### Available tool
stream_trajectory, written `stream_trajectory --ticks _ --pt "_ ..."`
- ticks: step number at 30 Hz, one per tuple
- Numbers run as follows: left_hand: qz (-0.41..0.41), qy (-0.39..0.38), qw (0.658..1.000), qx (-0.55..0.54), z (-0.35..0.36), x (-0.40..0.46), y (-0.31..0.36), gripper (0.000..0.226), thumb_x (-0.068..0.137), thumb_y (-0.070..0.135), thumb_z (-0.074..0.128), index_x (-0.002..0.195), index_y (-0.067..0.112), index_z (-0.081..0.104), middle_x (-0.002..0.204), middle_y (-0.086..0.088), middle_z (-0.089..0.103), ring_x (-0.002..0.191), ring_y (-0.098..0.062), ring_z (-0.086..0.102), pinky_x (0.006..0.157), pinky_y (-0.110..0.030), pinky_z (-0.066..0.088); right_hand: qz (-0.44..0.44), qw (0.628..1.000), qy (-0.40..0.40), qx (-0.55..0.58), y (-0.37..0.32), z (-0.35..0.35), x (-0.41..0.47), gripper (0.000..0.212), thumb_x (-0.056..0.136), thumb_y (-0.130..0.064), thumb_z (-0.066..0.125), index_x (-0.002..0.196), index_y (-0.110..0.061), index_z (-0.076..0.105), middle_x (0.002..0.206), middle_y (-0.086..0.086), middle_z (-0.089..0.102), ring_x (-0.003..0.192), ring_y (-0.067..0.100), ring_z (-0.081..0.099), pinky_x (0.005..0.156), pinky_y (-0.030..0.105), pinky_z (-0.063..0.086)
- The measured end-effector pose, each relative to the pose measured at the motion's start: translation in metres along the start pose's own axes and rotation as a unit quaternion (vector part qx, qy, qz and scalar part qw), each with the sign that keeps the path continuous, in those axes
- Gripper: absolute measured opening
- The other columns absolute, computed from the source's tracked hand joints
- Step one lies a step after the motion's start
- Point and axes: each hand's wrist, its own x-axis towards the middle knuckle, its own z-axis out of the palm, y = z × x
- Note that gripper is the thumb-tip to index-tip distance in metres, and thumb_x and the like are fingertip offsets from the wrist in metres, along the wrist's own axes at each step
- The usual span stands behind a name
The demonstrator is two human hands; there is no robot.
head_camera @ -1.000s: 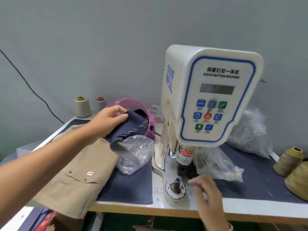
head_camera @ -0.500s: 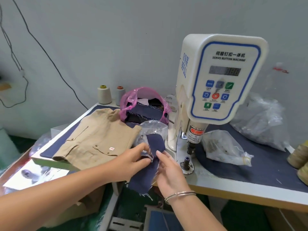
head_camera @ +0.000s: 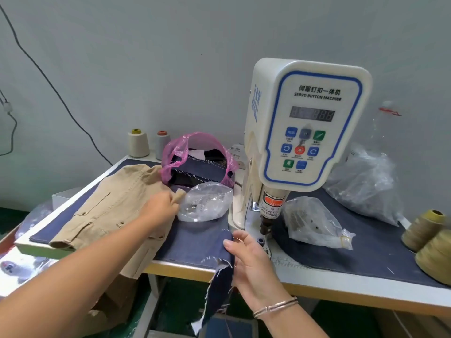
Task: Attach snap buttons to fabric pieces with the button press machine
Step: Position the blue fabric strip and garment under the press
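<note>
While draped, navy fabric piece (head_camera: pixel 223 269) against right hand (head_camera: pixel 251 262).

a white table (head_camera: pixel 317 285) carries a dark mat (head_camera: pixel 380 250), button machine (head_camera: pixel 302 123) and thread cones (head_camera: pixel 432 245).

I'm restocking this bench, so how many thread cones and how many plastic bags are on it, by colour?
Cream or grey thread cones at the back: 2
Olive thread cones at the right edge: 2
Pink plastic bag: 1
Clear plastic bags: 3
Total: 8
</note>
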Motion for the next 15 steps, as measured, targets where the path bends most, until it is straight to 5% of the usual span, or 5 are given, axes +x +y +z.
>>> stream_trajectory --ticks 5,8,13,15 --pt "-0.067 0.095 0.978 -0.174 -0.045 0.007 -0.003 0.021 0.085 0.009 0.050 0.064 0.007 0.052 0.067 -0.006 0.053 0.067 -0.021 0.045 0.055 -0.030 0.032 -0.025 0.998 -0.012 -0.051 -0.004 0.002 0.000 0.032 0.085 0.005 0.060 0.111 -0.012 0.058 0.112 0.025 0.063 0.106 0.038 0.062 0.094 0.047 0.049" --pt "-0.069 0.130 0.968 -0.202 -0.089 0.000 0.000 0.019 0.088 0.005 0.044 0.070 0.008 0.052 0.071 -0.005 0.052 0.069 -0.019 0.046 0.058 -0.032 0.036 -0.052 0.993 -0.040 -0.103 -0.004 0.013 0.000 0.033 0.086 0.006 0.059 0.111 -0.015 0.063 0.108 0.010 0.069 0.107 0.030 0.064 0.095 0.044 0.050" --pt "-0.014 0.116 0.933 -0.340 -0.167 -0.020 0.032 0.012 0.093 0.010 0.050 0.085 0.012 0.060 0.082 -0.006 0.060 0.071 -0.016 0.054 0.063 -0.029 0.044 -0.061 0.973 -0.093 -0.201 -0.012 0.026 -0.010 0.032 0.090 -0.001 0.056 0.090 -0.024 0.078 0.097 -0.009 0.073 0.088 0.005 0.067 0.075 0.016 0.050" --pt "0.009 0.055 0.927 -0.371 -0.197 -0.035 0.053 0.011 0.089 0.025 0.062 0.089 0.016 0.068 0.080 -0.007 0.068 0.068 -0.019 0.062 0.065 -0.030 0.051 -0.091 0.968 -0.117 -0.202 -0.020 0.027 -0.013 0.031 0.089 -0.002 0.056 0.092 -0.025 0.078 0.097 -0.011 0.072 0.095 0.005 0.065 0.080 0.014 0.048"
